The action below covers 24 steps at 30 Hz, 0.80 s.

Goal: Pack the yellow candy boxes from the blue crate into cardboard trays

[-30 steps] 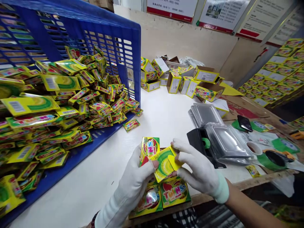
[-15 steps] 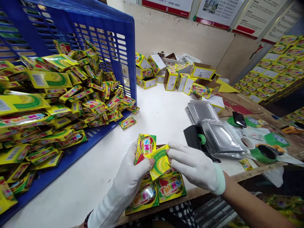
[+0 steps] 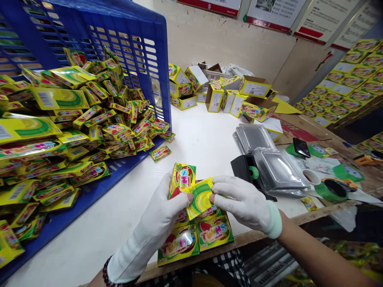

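Note:
My left hand (image 3: pixel 161 217), in a white glove, grips a small yellow candy box (image 3: pixel 183 178) held upright, its printed face toward me. My right hand (image 3: pixel 239 201), also gloved, pinches the box's open yellow-green flap (image 3: pixel 200 197) against the box end. Both hands hover just above two flat yellow packs (image 3: pixel 196 239) printed "TWINS" that lie at the white table's (image 3: pixel 206 145) front edge. Part of the box is hidden behind my fingers.
A tilted blue plastic crate (image 3: pixel 143 52) at the left spills several yellow packs (image 3: pixel 89 123) onto the table; one pack (image 3: pixel 160 153) lies loose. Clear plastic trays (image 3: pixel 269 159), a black tape dispenser (image 3: pixel 247 171), green tape rolls (image 3: pixel 332 189) stand right. Opened cartons (image 3: pixel 227 95) sit at the back.
My right hand has folded the yellow end flap down toward the box; the tab that stuck out a second ago is now hidden under my fingers. The view shifted slightly.

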Each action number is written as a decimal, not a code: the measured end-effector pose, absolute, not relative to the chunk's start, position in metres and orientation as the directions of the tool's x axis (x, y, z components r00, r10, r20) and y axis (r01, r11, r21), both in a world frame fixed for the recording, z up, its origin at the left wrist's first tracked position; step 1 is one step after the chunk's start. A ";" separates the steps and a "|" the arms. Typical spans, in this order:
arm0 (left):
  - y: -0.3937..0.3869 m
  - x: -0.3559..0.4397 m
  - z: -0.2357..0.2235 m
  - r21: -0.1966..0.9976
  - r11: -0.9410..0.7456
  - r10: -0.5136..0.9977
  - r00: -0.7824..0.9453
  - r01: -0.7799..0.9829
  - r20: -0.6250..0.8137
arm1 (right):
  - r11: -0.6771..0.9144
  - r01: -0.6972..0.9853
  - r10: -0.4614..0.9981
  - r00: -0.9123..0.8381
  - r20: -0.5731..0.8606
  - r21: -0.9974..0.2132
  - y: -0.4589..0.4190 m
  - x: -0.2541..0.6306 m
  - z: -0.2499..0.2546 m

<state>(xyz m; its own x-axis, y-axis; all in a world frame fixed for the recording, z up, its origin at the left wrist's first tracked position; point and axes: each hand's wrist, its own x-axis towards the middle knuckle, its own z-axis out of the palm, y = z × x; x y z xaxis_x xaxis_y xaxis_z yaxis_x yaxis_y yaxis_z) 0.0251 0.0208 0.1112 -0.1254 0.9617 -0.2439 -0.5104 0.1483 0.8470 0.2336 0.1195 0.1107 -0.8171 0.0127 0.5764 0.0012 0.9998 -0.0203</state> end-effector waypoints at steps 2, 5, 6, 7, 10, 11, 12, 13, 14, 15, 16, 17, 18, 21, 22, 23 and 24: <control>0.020 0.026 0.109 0.879 0.145 0.957 -0.163 -0.454 -0.242 | 1.000 0.011 -0.003 -0.832 0.555 0.022 0.119 0.232 0.109; 0.022 0.031 0.104 0.867 0.113 0.954 -0.189 -0.484 -0.230 | 0.999 0.048 0.033 -0.803 0.595 0.009 0.120 0.226 0.104; 0.023 0.032 0.103 0.842 0.111 0.957 -0.171 -0.528 -0.233 | 0.998 0.059 0.061 -0.779 0.624 -0.024 0.120 0.223 0.102; 0.025 0.034 0.103 0.807 0.118 0.962 -0.136 -0.578 -0.238 | 0.997 0.059 0.083 -0.759 0.646 -0.059 0.119 0.220 0.100; 0.027 0.036 0.102 0.707 0.171 0.971 -0.002 -0.686 -0.237 | 0.995 0.028 0.080 -0.759 0.646 -0.091 0.118 0.213 0.095; 0.027 0.036 0.102 0.688 0.188 0.971 0.029 -0.701 -0.236 | 0.996 0.033 0.078 -0.767 0.637 -0.083 0.118 0.213 0.095; 0.027 0.035 0.101 0.678 0.212 0.967 0.053 -0.704 -0.247 | 0.995 0.050 0.092 -0.768 0.634 -0.083 0.118 0.213 0.095; 0.027 0.033 0.100 0.677 0.239 0.960 0.067 -0.696 -0.270 | 0.991 0.086 0.130 -0.757 0.640 -0.100 0.120 0.215 0.097; 0.028 0.031 0.097 0.688 0.255 0.953 0.056 -0.679 -0.298 | 0.981 0.139 0.196 -0.741 0.643 -0.139 0.122 0.217 0.099; 0.028 0.028 0.093 0.714 0.253 0.945 0.010 -0.653 -0.326 | 0.960 0.200 0.279 -0.730 0.624 -0.196 0.125 0.220 0.103; 0.029 0.025 0.089 0.751 0.236 0.936 -0.063 -0.616 -0.346 | 0.926 0.269 0.375 -0.731 0.570 -0.263 0.129 0.222 0.106; 0.029 0.021 0.083 0.796 0.207 0.926 -0.150 -0.569 -0.347 | 0.878 0.350 0.474 -0.740 0.478 -0.327 0.134 0.223 0.109; 0.030 0.016 0.076 0.845 0.171 0.915 -0.235 -0.507 -0.327 | 0.819 0.435 0.559 -0.753 0.348 -0.375 0.138 0.223 0.110; 0.030 0.005 0.054 0.963 0.103 0.911 -0.364 -0.250 -0.192 | 0.683 0.607 0.612 -0.779 -0.134 -0.406 0.145 0.214 0.101; 0.029 0.003 0.047 0.979 0.094 0.916 -0.370 -0.180 -0.156 | 0.675 0.628 0.576 -0.776 -0.255 -0.387 0.145 0.208 0.094; 0.029 0.001 0.041 0.989 0.086 0.918 -0.376 -0.123 -0.127 | 0.686 0.631 0.535 -0.775 -0.337 -0.362 0.144 0.202 0.086; 0.028 0.000 0.035 0.994 0.078 0.919 -0.382 -0.075 -0.101 | 0.711 0.620 0.499 -0.778 -0.382 -0.332 0.141 0.197 0.079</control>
<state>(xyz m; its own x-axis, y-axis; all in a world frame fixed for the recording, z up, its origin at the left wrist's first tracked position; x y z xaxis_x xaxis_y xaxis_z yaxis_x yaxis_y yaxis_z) -0.0002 0.0276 0.0348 -0.3816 0.9188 -0.1007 -0.0750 0.0777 0.9941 0.1974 0.1415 0.0788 -0.7777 0.4993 -0.3818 0.6196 0.7114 -0.3317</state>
